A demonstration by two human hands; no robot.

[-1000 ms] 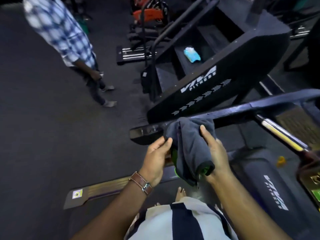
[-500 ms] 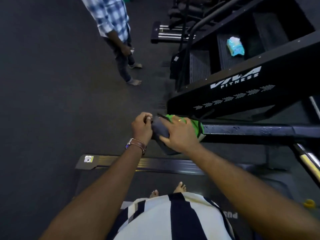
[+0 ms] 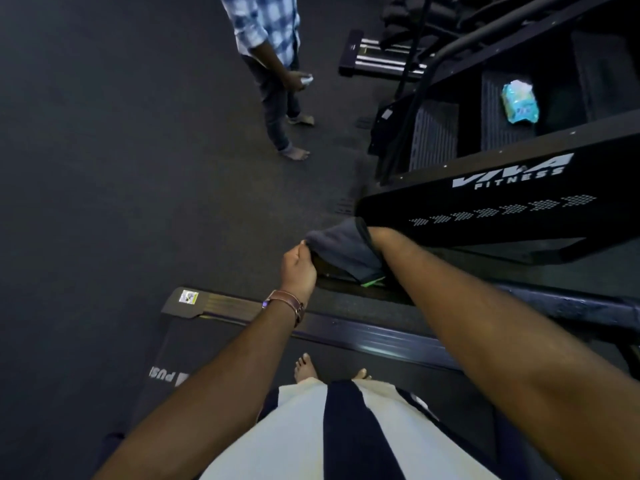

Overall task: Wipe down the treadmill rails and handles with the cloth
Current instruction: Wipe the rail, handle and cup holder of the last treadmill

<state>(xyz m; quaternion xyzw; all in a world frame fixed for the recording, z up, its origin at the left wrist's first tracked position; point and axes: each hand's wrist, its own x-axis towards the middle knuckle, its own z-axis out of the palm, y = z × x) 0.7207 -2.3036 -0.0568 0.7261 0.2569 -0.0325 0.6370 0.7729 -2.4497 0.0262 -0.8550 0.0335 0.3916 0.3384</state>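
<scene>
cloth pinched by left hand over treadmill rail, dark gym floor beyond; right hand hidden, grip unclear.

Open floor is lying clear to the left of the rail, giving free passage there. The stair machine is crowding in close behind the rail's end, while a bystander is standing farther back on the floor
</scene>
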